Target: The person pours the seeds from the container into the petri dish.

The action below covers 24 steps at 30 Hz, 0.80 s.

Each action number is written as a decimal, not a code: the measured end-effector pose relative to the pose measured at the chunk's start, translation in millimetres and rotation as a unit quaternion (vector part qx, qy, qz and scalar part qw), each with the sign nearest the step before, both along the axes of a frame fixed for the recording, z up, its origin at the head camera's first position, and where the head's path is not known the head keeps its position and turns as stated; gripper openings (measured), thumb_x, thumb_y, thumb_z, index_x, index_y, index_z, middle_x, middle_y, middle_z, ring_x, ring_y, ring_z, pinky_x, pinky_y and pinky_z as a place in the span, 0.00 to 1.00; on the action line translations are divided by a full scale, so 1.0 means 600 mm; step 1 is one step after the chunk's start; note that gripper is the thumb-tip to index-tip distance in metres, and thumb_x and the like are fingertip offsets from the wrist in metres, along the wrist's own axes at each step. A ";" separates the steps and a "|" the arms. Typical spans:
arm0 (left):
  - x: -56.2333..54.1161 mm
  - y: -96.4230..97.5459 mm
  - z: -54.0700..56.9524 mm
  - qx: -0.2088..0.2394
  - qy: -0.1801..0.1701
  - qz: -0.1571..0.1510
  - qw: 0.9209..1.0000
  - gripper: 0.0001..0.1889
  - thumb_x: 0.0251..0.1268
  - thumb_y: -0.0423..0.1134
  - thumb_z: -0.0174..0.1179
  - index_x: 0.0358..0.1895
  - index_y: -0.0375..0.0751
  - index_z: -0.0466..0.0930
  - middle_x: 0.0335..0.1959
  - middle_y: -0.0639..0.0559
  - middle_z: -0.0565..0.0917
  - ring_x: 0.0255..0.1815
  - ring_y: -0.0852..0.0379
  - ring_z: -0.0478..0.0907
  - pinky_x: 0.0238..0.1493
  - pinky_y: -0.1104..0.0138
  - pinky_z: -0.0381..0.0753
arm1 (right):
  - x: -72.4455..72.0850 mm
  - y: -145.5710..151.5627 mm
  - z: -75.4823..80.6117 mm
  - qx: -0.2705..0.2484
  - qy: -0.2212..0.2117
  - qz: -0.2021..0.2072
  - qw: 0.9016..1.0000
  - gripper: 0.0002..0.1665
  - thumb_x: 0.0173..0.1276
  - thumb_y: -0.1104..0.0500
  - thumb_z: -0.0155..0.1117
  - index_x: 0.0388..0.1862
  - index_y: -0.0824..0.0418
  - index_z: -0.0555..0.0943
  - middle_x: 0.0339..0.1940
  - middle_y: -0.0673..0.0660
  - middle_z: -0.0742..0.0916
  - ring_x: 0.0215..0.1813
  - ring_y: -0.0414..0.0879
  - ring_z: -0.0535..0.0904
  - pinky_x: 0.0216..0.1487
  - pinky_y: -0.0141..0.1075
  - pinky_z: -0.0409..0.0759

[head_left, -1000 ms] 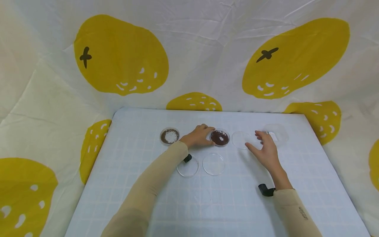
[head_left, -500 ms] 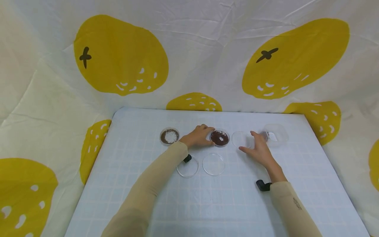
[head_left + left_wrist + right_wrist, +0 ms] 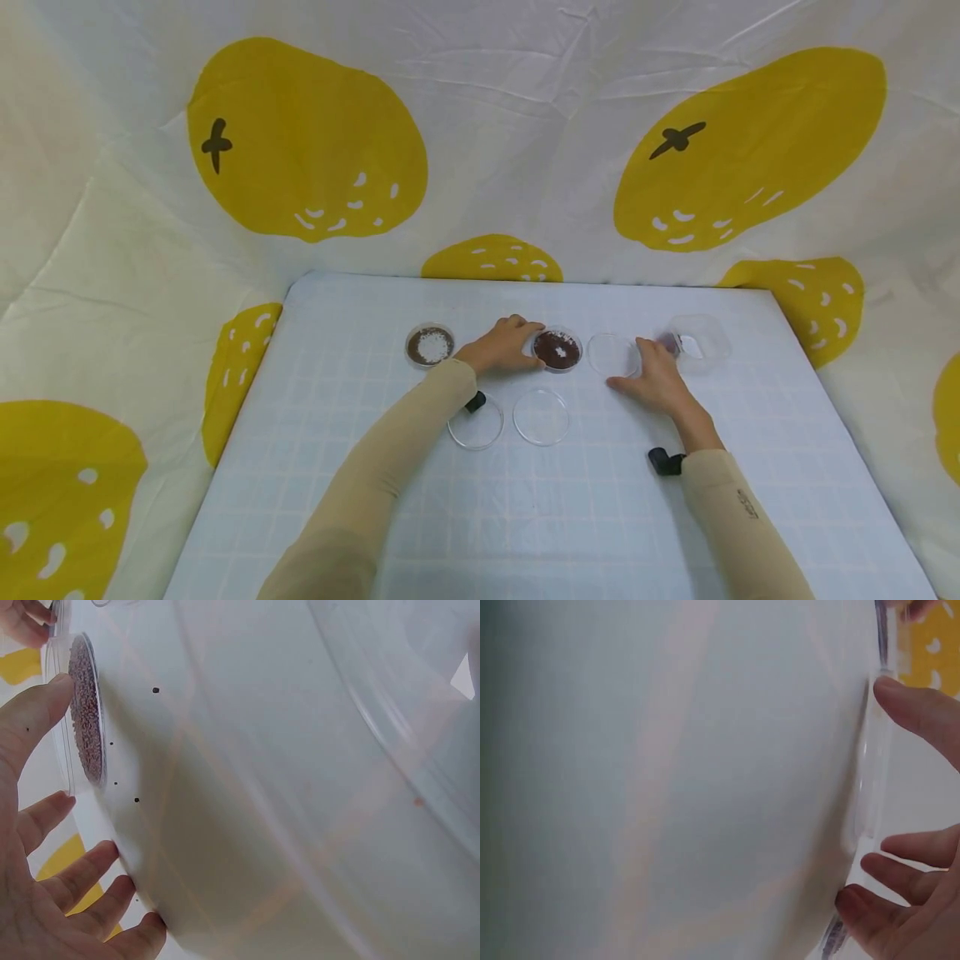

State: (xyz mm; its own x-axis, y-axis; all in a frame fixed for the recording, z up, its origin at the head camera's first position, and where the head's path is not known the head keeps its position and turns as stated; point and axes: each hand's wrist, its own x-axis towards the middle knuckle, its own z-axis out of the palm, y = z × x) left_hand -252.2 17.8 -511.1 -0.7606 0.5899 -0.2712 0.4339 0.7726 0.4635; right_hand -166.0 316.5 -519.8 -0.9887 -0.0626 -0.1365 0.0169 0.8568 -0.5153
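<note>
Works over a pale, faintly checked table (image 3: 570,525), strewn with a few dark specks (image 3: 156,690) and enclosed behind and at the sides by white cloth (image 3: 517,167) printed with big yellow fruit (image 3: 307,142). Toward the far edge, clamps the brown-filled dish (image 3: 558,369) between thumb and forefinger of the left hand (image 3: 502,344), and, just beside it, pinches the clear dish (image 3: 612,356) in the grip of the right hand (image 3: 662,381).

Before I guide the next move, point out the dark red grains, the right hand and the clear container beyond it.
Dark red grains (image 3: 548,354): head view, on their left portion.
Right hand (image 3: 657,384): head view, middle of the hand.
Clear container (image 3: 718,340): head view, right side.
</note>
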 end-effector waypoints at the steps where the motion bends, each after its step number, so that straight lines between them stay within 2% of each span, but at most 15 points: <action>1: 0.000 -0.001 0.000 0.000 0.001 -0.001 1.000 0.41 0.66 0.61 0.63 0.79 0.59 0.58 0.73 0.46 0.62 0.73 0.47 0.58 0.70 0.49 0.65 | -0.001 0.000 0.000 0.005 -0.004 0.001 1.000 0.61 0.59 0.47 0.76 0.74 0.80 0.53 0.70 0.81 0.61 0.72 0.75 0.54 0.69 0.66 0.57; 11: 0.002 -0.003 0.006 0.010 -0.001 -0.010 1.000 0.40 0.66 0.60 0.63 0.78 0.57 0.58 0.72 0.45 0.62 0.73 0.46 0.58 0.70 0.50 0.64 | -0.011 0.000 0.001 0.030 -0.028 0.002 0.999 0.61 0.59 0.45 0.76 0.72 0.82 0.54 0.70 0.82 0.60 0.71 0.75 0.53 0.69 0.66 0.57; 24: 0.003 -0.003 0.008 0.010 -0.001 -0.009 1.000 0.40 0.66 0.60 0.63 0.78 0.56 0.58 0.72 0.45 0.62 0.72 0.46 0.59 0.70 0.50 0.65 | -0.019 -0.006 -0.008 0.050 -0.018 -0.006 0.999 0.58 0.59 0.41 0.75 0.70 0.80 0.59 0.69 0.80 0.63 0.70 0.75 0.54 0.68 0.66 0.57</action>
State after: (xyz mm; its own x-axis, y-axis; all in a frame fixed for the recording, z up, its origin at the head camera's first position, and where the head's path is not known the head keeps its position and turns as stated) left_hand -250.5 16.1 -506.6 -0.7490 0.6090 -0.2610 0.4464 0.7550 0.4803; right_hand -177.6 313.1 -524.7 -0.9835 -0.0355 -0.1772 0.0439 0.9040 -0.4252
